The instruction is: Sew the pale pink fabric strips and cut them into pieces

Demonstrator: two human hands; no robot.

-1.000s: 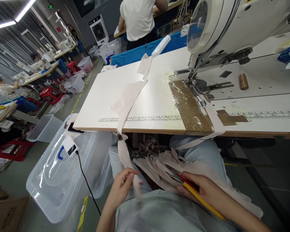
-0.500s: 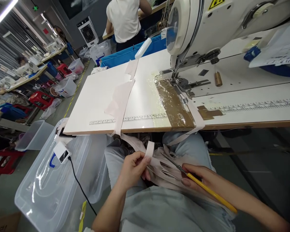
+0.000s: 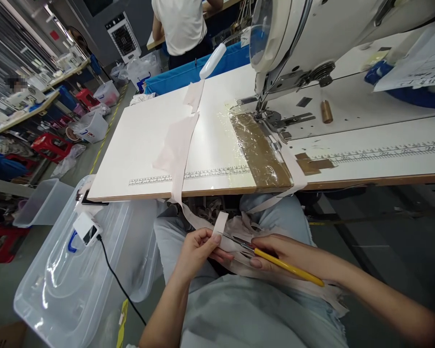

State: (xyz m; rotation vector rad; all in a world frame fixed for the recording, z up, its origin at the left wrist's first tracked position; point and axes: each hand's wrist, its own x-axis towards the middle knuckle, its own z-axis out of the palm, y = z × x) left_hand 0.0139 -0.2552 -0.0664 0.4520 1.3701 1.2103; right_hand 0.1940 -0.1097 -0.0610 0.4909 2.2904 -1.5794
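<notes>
My left hand [image 3: 202, 245] pinches a narrow pale pink fabric strip [image 3: 220, 223] between thumb and fingers, its end sticking up past the fingertips. In my right hand [image 3: 271, 249] are thread snips [image 3: 289, 266] with yellow handles. Their metal blades point left and reach the strip close to my left thumb; whether they touch it I cannot tell. More pale strips [image 3: 243, 226] lie bunched over my lap, partly hidden by both hands. One fabric piece [image 3: 177, 145] lies on the white table and hangs over its front edge toward my lap.
A sewing machine [image 3: 286, 48] stands on the table [image 3: 137, 140], with a folder and a strip [image 3: 293, 166] running off the edge. At left is a lidded clear bin [image 3: 58, 270] with a white device [image 3: 86, 228] and black cable. A person in white [image 3: 181, 29] sits beyond.
My right hand has moved left with the snips, bringing the blades from beside the strip up to my left fingers. The left hand keeps its hold. The view has shifted slightly.
</notes>
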